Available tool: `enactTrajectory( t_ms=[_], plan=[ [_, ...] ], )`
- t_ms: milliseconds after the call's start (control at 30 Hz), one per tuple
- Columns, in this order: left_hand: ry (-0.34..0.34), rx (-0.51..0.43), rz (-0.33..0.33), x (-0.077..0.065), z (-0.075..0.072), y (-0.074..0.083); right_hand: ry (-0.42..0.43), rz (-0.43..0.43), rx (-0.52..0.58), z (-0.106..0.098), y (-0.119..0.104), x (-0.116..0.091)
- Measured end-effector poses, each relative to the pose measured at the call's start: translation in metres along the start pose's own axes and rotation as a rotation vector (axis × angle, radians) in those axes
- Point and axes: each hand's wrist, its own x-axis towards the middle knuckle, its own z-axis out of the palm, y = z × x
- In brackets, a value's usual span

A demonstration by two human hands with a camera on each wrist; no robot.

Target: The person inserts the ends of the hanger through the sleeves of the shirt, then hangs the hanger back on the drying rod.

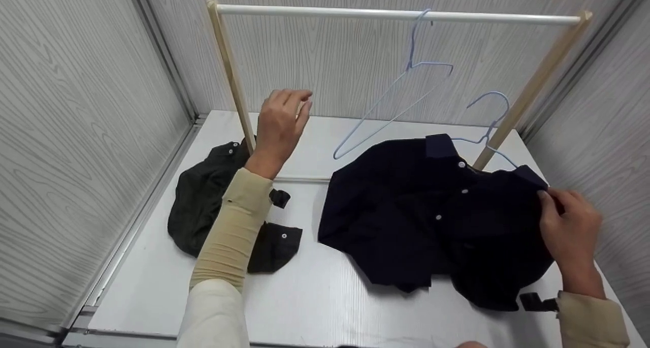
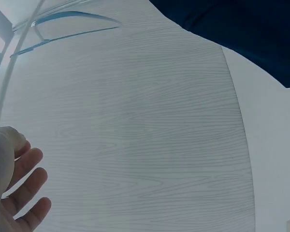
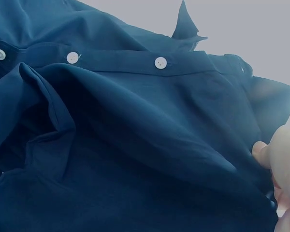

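A navy shirt [image 1: 386,211] with white buttons is held up over the white board, a pale blue wire hanger [image 1: 504,109] partly inside its neck. That hanger's hook sticks up free of the rail; its lower part is hidden by cloth. My right hand [image 1: 574,226] pinches the shirt near the collar on the right; in the right wrist view, thumb and fingers grip a fold of the navy cloth [image 3: 135,145]. Raised over the board at left, my left hand [image 1: 279,122] holds nothing, its fingers loosely bent and apart from the shirt.
A clothes rack with a white rail [image 1: 325,11] and wooden posts [image 1: 231,73] stands at the back. Another pale blue hanger [image 1: 378,101] hangs bare from the rail. A dark green shirt [image 1: 200,200] lies crumpled at left, partly behind my left arm. Panel walls enclose the sides.
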Motion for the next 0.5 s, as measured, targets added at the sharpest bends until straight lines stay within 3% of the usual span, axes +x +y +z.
enactTrajectory(
  t_ms=[233,500],
  plan=[
    [0.065,0.036,0.035,0.033,-0.013,0.007,-0.001,-0.016,-0.011,-0.005,-0.008,0.004],
    [0.121,0.092,0.040,0.061,-0.024,0.010,0.013,-0.019,-0.013,-0.007,-0.010,0.008]
  ],
)
